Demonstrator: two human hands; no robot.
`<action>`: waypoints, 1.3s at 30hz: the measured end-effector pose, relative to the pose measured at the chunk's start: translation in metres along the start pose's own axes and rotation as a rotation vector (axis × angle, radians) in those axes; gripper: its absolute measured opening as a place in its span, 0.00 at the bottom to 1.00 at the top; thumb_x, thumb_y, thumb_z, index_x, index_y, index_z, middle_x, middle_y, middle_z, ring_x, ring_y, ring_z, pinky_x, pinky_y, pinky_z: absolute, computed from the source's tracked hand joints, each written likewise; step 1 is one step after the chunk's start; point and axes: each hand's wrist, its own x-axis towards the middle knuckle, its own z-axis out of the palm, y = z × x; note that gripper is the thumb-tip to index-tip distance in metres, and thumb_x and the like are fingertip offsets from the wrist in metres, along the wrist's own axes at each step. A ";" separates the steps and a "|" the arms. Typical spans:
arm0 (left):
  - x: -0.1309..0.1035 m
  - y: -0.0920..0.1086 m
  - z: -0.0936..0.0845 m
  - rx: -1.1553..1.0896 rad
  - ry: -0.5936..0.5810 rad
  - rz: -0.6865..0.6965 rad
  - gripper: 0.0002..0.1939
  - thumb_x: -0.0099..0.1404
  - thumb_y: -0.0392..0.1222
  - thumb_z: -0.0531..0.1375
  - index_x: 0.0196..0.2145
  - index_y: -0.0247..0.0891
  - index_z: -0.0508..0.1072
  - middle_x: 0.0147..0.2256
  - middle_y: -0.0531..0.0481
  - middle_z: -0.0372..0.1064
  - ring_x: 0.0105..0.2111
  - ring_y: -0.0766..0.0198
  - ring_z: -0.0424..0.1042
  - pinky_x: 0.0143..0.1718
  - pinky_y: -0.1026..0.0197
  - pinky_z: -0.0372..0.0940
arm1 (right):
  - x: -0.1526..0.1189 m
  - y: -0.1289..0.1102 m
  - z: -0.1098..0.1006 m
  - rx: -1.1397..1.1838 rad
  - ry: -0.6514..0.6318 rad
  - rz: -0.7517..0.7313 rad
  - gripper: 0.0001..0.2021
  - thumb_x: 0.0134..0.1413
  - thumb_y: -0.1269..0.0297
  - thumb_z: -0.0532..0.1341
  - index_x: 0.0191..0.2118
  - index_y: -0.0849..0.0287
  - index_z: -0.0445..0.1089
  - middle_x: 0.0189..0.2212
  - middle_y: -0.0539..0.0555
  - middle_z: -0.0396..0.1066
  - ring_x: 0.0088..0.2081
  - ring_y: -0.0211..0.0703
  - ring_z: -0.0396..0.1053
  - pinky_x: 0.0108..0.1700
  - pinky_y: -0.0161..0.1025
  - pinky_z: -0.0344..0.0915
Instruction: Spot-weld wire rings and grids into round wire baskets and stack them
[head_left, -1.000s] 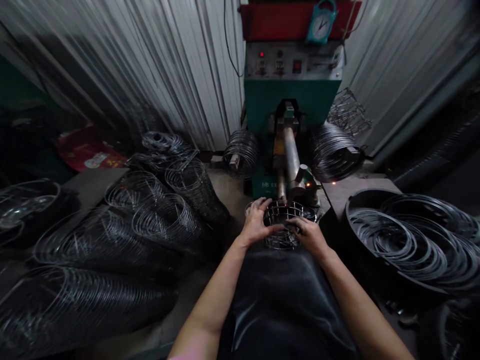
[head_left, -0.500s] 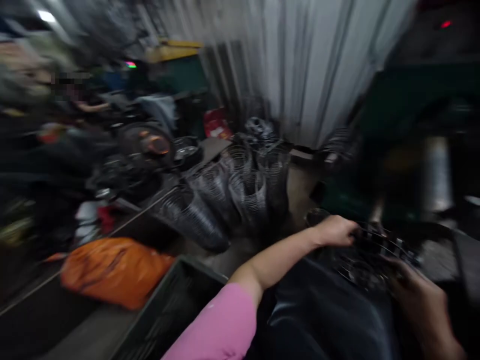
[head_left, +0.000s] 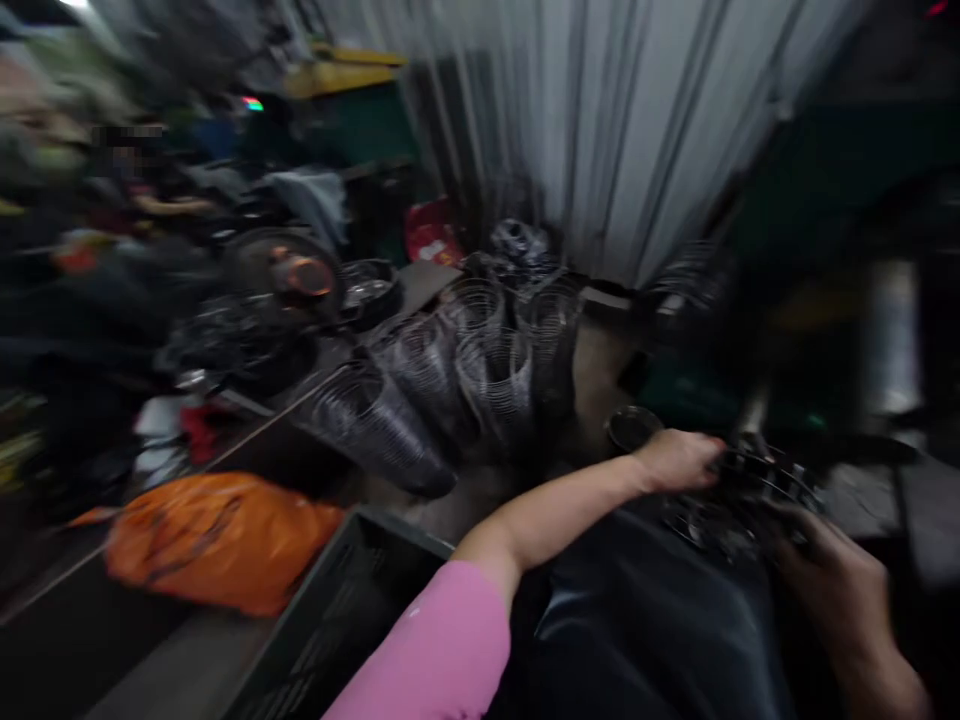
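Everything is lying in dim light. A distant white light [head_left: 75, 3] is glowing, motion blur is smearing the right hand [head_left: 840, 575], and soft glare is marking the black apron [head_left: 645, 620].

No text, label, brand, number or sign can be read, with the dark marks on the orange sack [head_left: 217, 545], the pale patch on the red object [head_left: 424, 228] and the small coloured light [head_left: 253, 103] all too blurred to yield characters.
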 end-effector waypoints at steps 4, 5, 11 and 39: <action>-0.009 -0.004 0.008 -0.112 0.108 -0.025 0.09 0.56 0.37 0.56 0.36 0.36 0.70 0.36 0.47 0.71 0.37 0.61 0.70 0.38 0.63 0.64 | 0.004 -0.023 -0.017 0.063 0.017 -0.010 0.12 0.52 0.55 0.54 0.36 0.53 0.70 0.35 0.56 0.72 0.36 0.48 0.71 0.38 0.44 0.67; -0.010 -0.006 0.007 -0.167 0.114 -0.028 0.09 0.56 0.36 0.55 0.36 0.36 0.70 0.35 0.48 0.72 0.35 0.63 0.70 0.38 0.64 0.64 | 0.008 -0.028 -0.021 0.047 0.024 0.010 0.12 0.53 0.56 0.54 0.37 0.54 0.70 0.36 0.55 0.72 0.36 0.47 0.71 0.38 0.42 0.67; -0.011 -0.018 0.000 -0.469 0.031 -0.053 0.10 0.56 0.37 0.56 0.35 0.36 0.73 0.33 0.52 0.73 0.33 0.66 0.70 0.36 0.66 0.63 | 0.039 -0.055 -0.024 -0.398 -0.200 0.174 0.12 0.53 0.64 0.54 0.41 0.54 0.71 0.42 0.54 0.70 0.36 0.45 0.70 0.31 0.37 0.64; -0.010 0.004 0.013 -0.263 0.177 -0.137 0.08 0.52 0.35 0.57 0.32 0.36 0.72 0.32 0.46 0.72 0.35 0.58 0.71 0.38 0.62 0.64 | 0.076 -0.091 -0.016 -0.678 -0.613 -0.021 0.11 0.52 0.73 0.52 0.39 0.65 0.69 0.38 0.62 0.72 0.38 0.51 0.71 0.32 0.38 0.64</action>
